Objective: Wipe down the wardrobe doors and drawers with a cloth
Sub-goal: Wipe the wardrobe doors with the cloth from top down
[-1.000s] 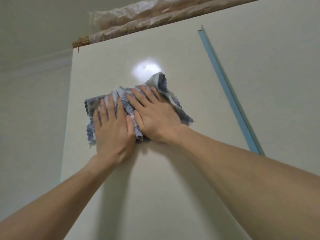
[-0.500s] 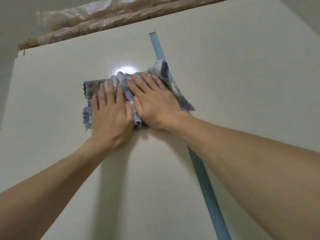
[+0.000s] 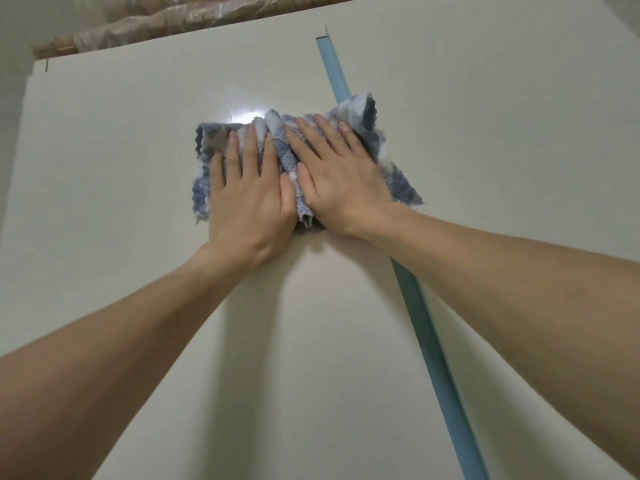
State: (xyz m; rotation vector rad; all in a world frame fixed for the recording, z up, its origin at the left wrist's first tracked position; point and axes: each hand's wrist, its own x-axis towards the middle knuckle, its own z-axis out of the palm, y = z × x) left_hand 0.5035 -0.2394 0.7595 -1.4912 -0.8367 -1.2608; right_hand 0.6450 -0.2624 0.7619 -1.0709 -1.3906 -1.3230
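A blue, grey and white cloth (image 3: 377, 140) lies bunched flat against the upper part of a cream wardrobe door (image 3: 121, 168). My left hand (image 3: 247, 199) presses its left half with straight fingers. My right hand (image 3: 341, 183) presses its right half, fingers spread and straight. The cloth's right end overlaps a light blue vertical strip (image 3: 436, 348) that runs between this door and the neighbouring cream door (image 3: 519, 116). Both forearms reach up from the lower corners.
On top of the wardrobe lies something wrapped in clear plastic (image 3: 156, 22), along its upper edge. A bright light reflection (image 3: 244, 114) shows on the door just above the cloth. A grey wall (image 3: 14, 46) is at the far left.
Both hands have slid the cloth rightward across the door, from its middle onto the blue strip. The view has shifted with them.
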